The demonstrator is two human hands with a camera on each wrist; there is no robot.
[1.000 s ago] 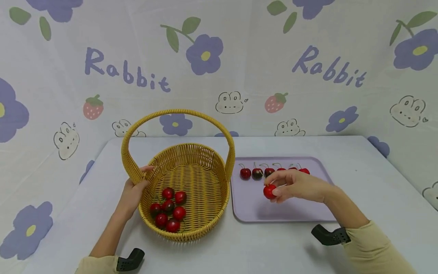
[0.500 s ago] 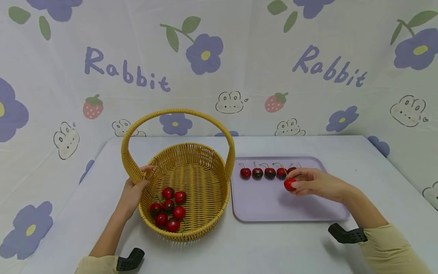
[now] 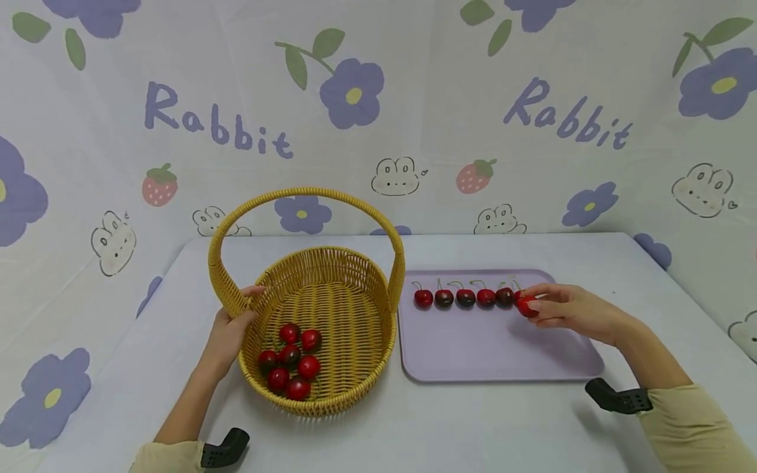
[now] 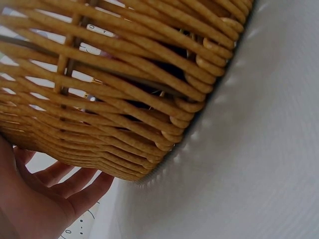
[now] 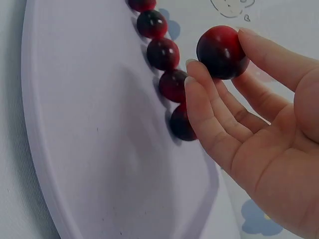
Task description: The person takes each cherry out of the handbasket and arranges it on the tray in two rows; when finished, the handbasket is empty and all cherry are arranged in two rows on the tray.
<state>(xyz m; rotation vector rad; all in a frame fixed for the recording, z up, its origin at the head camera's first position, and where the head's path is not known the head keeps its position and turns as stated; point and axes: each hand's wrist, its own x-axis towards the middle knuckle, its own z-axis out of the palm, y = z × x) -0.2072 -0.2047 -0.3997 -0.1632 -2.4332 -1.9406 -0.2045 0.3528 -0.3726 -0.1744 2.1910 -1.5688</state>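
At the left of the head view, my left hand (image 3: 232,332) grips the side of a yellow wicker basket (image 3: 361,315) where its tall handle joins the rim. In the left wrist view, the fingers (image 4: 87,191) lie against the woven wall. Several dark red cherries (image 3: 309,367) sit in the basket's near left part. My right hand (image 3: 570,309) pinches a red cherry (image 3: 527,305) between thumb and fingertips above the lilac tray (image 3: 473,355). Behind that cherry, a row of stemmed cherries (image 3: 465,297) runs along the tray's far side, its right end partly hidden.
The basket and tray stand side by side on a white-covered table (image 3: 414,427). Behind them hangs a white cloth (image 3: 331,164) printed with flowers, rabbits and strawberries. The basket's handle (image 3: 307,192) arches high above its bowl.
My right hand has moved right and slightly back over the tray, carrying the pinched cherry toward the row's right end. The left hand and basket have stayed in place.
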